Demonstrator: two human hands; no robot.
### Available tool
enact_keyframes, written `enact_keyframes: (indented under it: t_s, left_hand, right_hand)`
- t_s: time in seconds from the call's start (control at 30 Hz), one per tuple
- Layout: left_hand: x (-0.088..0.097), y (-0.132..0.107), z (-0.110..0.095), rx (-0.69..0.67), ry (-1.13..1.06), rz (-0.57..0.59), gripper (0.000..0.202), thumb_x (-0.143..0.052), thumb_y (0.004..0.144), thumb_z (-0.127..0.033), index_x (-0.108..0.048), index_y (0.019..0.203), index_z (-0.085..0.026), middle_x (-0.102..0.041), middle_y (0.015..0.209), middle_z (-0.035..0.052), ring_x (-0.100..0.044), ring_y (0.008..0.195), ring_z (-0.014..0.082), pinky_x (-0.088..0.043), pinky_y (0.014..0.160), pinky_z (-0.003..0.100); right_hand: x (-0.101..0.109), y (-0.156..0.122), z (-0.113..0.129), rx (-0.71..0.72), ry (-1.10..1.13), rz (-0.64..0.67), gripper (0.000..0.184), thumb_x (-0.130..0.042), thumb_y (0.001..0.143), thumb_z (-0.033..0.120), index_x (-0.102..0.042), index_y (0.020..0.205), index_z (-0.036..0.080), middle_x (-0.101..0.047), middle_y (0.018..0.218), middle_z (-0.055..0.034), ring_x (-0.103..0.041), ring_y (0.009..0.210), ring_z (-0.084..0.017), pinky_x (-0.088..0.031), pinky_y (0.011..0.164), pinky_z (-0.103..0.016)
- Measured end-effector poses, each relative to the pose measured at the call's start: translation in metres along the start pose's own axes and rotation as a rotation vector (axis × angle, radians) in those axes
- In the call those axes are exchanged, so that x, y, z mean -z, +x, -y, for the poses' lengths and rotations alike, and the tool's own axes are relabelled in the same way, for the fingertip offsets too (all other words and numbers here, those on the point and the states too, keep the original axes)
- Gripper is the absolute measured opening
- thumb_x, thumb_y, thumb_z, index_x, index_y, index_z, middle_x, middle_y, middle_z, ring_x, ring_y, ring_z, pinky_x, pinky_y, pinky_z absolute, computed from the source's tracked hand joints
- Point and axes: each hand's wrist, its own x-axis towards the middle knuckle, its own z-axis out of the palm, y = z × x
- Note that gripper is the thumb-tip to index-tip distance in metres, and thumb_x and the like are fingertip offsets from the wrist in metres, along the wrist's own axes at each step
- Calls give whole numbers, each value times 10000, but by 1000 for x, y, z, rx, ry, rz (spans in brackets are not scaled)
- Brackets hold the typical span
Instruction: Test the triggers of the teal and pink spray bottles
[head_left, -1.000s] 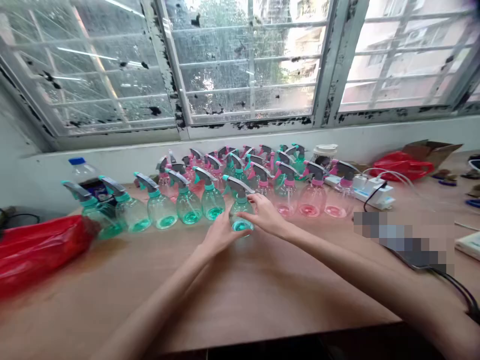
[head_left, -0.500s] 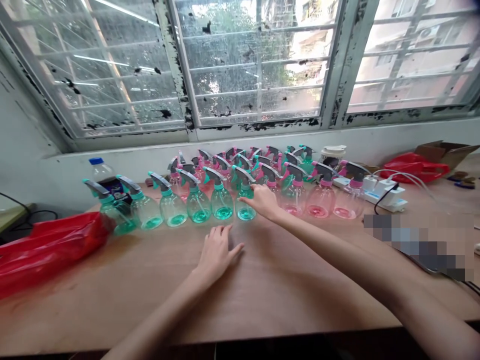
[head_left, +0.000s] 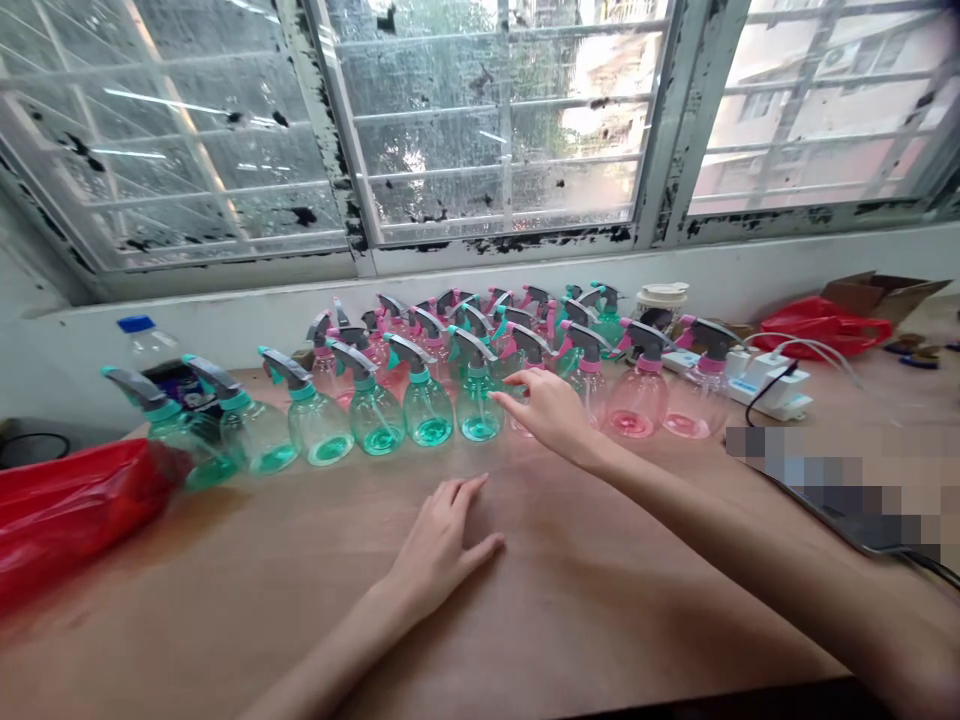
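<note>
Several small spray bottles with grey triggers stand in rows along the back of the wooden table (head_left: 600, 600). The front row runs from teal ones on the left to pink ones (head_left: 637, 395) on the right. My right hand (head_left: 547, 412) hovers just right of the last teal bottle (head_left: 478, 398) in that row, fingers loosely stretched toward it and holding nothing. My left hand (head_left: 442, 545) lies flat on the table in front of the row, fingers apart, empty.
A red plastic bag (head_left: 67, 505) lies at the left edge, with a blue-capped drink bottle (head_left: 150, 350) behind it. A white power strip (head_left: 772, 388) with cables, another red bag (head_left: 817, 330) and a cardboard box (head_left: 877, 292) sit at the right. A window wall runs behind.
Both hands have let go of the teal bottle, which now stands in the front row. My left hand drew back onto the table; my right hand stays beside the bottle.
</note>
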Motion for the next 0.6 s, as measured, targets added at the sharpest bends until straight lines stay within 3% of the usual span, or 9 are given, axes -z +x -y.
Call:
enact_keyframes:
  t_s: [0.07, 0.2, 0.4, 0.6]
  left_hand:
    - [1, 3, 0, -58, -79, 20, 527, -703, 846, -297, -494, 1327, -243, -609, 1207, 94, -613, 1097, 286, -509, 921, 440]
    - [3, 11, -1, -139, -163, 18, 448, -684, 866, -307, -520, 1279, -252, -627, 1167, 77, -635, 1063, 271, -525, 896, 417]
    - [1, 20, -4, -199, -216, 5, 355, -616, 921, -295, -509, 1254, -240, -651, 1105, 67, -654, 1015, 239, -530, 871, 388]
    - [4, 20, -1, -156, -202, -33, 317, -577, 941, -311, -513, 1243, -239, -670, 1060, 61, -664, 966, 229, -538, 852, 384]
  right_hand:
    - [14, -7, -15, -39, -11, -32, 332, -581, 917, 445, -694, 1087, 183, -718, 1118, -101, -661, 1047, -272, -487, 906, -378]
    - [24, -10, -38, -126, -28, -60, 430, -599, 904, 430, -626, 1226, 146, -703, 1185, -141, -690, 1016, -292, -507, 878, -405]
    - [6, 4, -43, -160, -23, -11, 610, -620, 882, 459, -541, 1353, 80, -702, 1192, -188, -661, 1119, -336, -508, 901, -399]
    - [-7, 14, -44, -155, 17, 22, 525, -619, 887, 440, -600, 1285, 98, -693, 1205, -182, -652, 1135, -335, -496, 924, -388]
